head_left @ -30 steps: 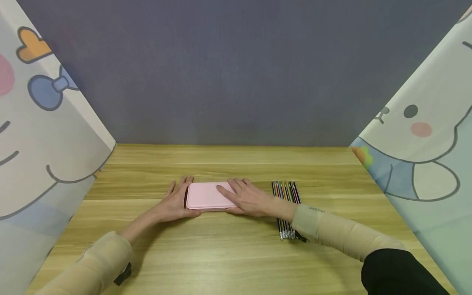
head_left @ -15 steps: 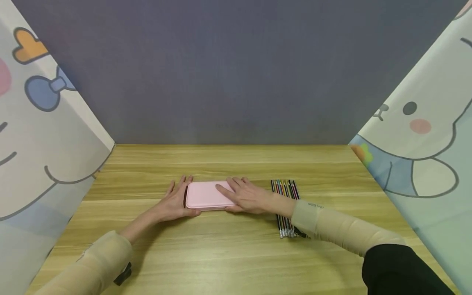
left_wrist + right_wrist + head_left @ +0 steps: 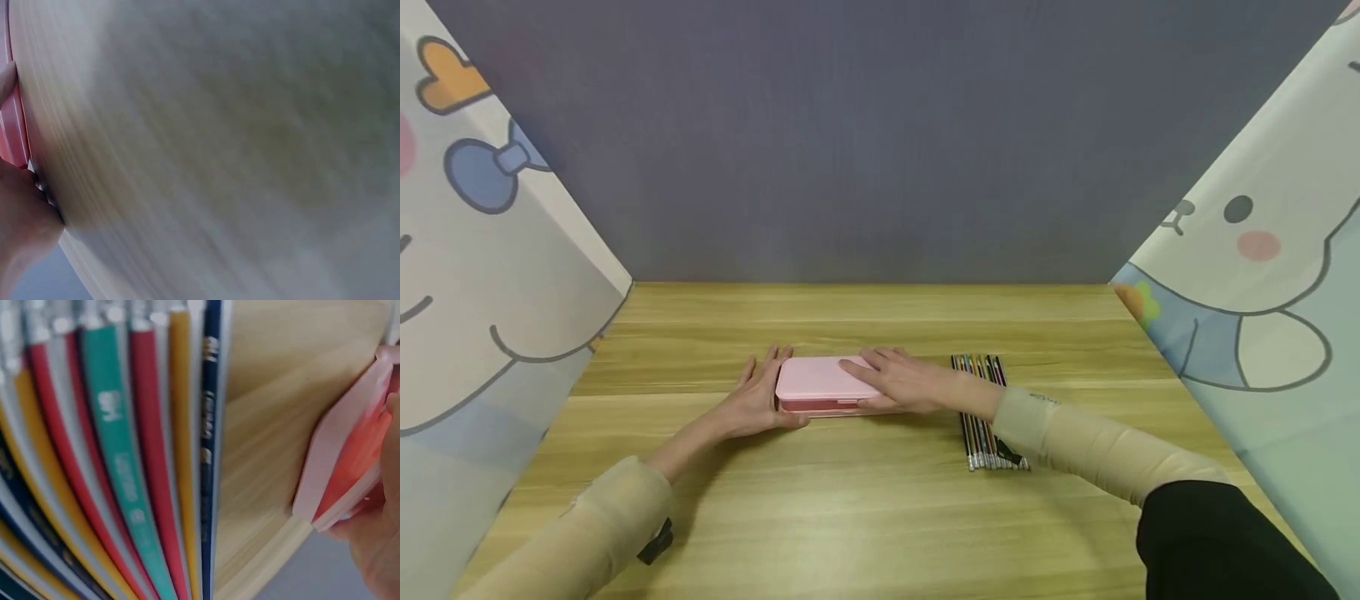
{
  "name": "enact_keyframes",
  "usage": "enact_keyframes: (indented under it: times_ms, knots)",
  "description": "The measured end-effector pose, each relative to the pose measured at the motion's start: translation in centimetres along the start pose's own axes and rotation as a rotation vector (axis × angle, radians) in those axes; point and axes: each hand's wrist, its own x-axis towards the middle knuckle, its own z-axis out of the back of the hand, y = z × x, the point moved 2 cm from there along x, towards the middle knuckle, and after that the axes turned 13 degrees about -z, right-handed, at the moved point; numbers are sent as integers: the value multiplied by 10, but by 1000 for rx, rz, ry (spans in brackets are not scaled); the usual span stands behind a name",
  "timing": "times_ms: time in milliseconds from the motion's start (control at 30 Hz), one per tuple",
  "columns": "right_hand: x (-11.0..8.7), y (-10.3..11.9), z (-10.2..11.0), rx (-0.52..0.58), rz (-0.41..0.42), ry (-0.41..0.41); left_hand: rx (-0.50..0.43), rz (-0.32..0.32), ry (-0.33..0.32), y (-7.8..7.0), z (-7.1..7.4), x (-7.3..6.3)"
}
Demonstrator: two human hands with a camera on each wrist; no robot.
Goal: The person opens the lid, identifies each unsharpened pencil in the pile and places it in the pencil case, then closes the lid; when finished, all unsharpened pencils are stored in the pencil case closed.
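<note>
On the wooden table lies a pink pencil case, its lid tipped up a little along the front so that a darker red band shows. My left hand holds its left end, thumb at the front and fingers spread toward the back. Over the right end, my right hand grips the lid, with fingers on top and thumb at the front edge. The right wrist view shows the coral-red inside of the case through the gap. In the left wrist view, the red side of the case appears beside a thumb.
A row of several pencils lies right of the case, partly under my right forearm, erasers toward me. Behind the table stands a dark grey panel. Cartoon-printed panels flank both sides.
The front of the case's lid has lifted from the base under my right hand, and a red gap now shows. My left hand has stayed at the left end.
</note>
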Motion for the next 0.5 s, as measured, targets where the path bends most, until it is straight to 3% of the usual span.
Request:
enact_keyframes:
  times_ms: [200, 500]
  knots:
    - [4, -7, 8, 115, -1, 51, -14, -5, -5, 2, -1, -1]
    - [19, -26, 23, 458, 77, 41, -37, 0, 10, 3, 2, 2]
